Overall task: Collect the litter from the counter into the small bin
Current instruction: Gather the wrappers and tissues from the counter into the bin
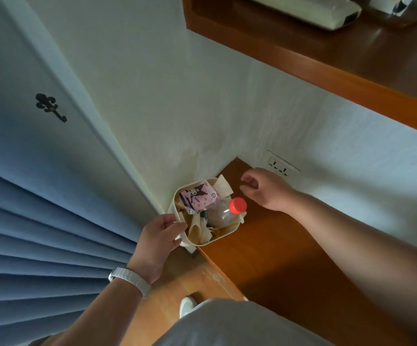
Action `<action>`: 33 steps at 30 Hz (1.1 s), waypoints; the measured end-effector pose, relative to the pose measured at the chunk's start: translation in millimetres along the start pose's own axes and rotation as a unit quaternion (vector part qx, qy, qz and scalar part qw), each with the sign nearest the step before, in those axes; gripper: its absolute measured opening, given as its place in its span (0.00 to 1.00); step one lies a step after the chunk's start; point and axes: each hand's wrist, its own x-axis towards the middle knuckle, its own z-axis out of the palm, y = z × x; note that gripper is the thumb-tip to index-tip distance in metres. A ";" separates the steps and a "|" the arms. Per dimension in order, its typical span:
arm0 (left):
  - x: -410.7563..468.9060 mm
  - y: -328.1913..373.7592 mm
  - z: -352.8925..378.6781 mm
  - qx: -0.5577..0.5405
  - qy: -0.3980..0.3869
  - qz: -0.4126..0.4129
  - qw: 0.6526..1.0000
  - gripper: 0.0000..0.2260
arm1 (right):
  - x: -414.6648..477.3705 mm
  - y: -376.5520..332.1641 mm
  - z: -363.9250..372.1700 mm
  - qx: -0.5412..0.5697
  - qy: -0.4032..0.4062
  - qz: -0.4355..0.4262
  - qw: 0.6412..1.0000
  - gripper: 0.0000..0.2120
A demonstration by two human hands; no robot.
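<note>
Left grip [161,233] pinches the near rim of the small bin [227,234], which stands at the bench [277,258] corner by the wall — heaped with a red-capped bottle [223,213], a pink carton [198,196] and paper scraps [197,229]. Right grip [267,191] hovers beside it, loosely curled, empty. The load looks light but top-heavy — probably best held by the stiff rim and kept level.

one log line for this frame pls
left hand: grips small bin rim | right hand: loosely curled, empty, above counter | contents: red-capped bottle, pink carton, paper scraps
</note>
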 end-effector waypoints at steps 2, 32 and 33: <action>2.9 -1.6 -1.3 -0.006 0.018 0.010 1.000 0.07 | 0.1 25.5 18.7 -0.020 -0.037 0.031 0.999 0.22; -2.0 -12.2 -1.5 -0.026 0.066 0.001 0.997 0.08 | -31.9 59.8 83.8 -0.038 -0.005 0.075 0.996 0.05; -0.3 -11.8 -0.7 -0.030 0.065 0.001 0.997 0.08 | -36.2 51.4 70.3 -0.003 0.032 0.078 0.996 0.06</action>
